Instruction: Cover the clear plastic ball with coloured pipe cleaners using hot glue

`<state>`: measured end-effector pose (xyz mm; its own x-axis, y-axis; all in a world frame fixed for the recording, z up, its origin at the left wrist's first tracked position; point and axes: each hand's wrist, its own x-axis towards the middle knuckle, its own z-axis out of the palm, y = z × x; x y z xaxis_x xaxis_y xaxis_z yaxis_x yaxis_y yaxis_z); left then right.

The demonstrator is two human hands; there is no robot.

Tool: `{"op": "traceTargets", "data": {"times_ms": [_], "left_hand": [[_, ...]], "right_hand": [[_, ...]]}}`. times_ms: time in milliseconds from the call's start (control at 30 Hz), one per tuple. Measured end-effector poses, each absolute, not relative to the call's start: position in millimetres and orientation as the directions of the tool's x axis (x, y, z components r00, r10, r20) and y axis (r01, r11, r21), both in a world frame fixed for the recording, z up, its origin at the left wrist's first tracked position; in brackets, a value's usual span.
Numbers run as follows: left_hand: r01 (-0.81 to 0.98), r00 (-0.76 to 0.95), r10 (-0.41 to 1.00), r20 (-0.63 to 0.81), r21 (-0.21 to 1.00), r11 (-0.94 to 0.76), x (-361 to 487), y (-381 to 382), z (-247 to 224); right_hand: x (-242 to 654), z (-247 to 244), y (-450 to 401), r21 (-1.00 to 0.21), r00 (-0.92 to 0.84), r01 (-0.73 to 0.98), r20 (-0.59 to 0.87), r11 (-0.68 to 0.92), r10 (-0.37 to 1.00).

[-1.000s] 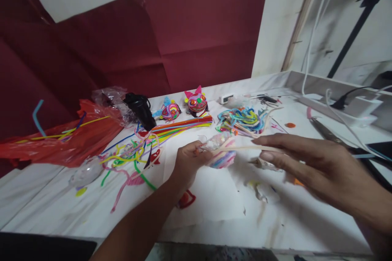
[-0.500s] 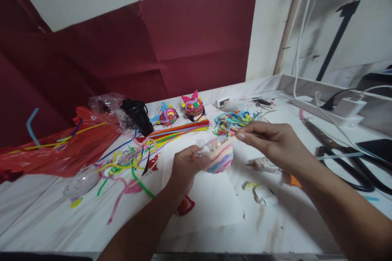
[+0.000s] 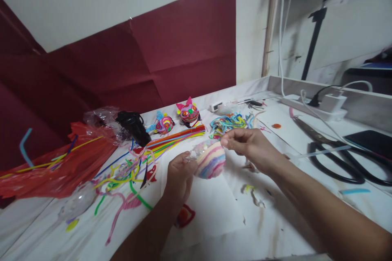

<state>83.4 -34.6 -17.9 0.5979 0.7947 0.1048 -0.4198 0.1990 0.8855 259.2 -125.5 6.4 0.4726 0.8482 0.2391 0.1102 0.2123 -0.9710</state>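
We see the left hand [image 3: 180, 171] clamped on a striped ball [image 3: 211, 164], right hand [image 3: 243, 144] pinching a cream strip [image 3: 215, 147] at its rim, above paper [image 3: 211, 208].

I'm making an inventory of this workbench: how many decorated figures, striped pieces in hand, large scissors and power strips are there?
Decorated figures: 2
Striped piece in hand: 1
Large scissors: 1
Power strip: 1
Total: 5

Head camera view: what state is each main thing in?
Ball, partly covered in striped strands
Left hand, gripping the ball
Right hand, fingertips pinched at the ball's edge
White paper, lying flat
Red bag, crumpled
Coloured sticks, bundled
String pile, tangled
Scissors, lying unheld
Charger, plugged in
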Motion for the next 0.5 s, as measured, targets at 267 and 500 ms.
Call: {"op": "traceTargets", "data": {"times_ms": [267, 500], "left_hand": [[-0.423, 0.631, 0.759, 0.161, 0.891, 0.162, 83.3, -37.7, -12.8], [-0.412, 0.619, 0.769, 0.157, 0.899, 0.148, 79.6, -36.5, -13.4]], "right_hand": [[254.5, 8.1, -124.5, -0.972, 0.432, -0.108, 0.142, 0.207, 0.891], [256.1, 10.1, -124.5, -0.94, 0.368, -0.3, 0.041, 0.161, 0.929]]}}
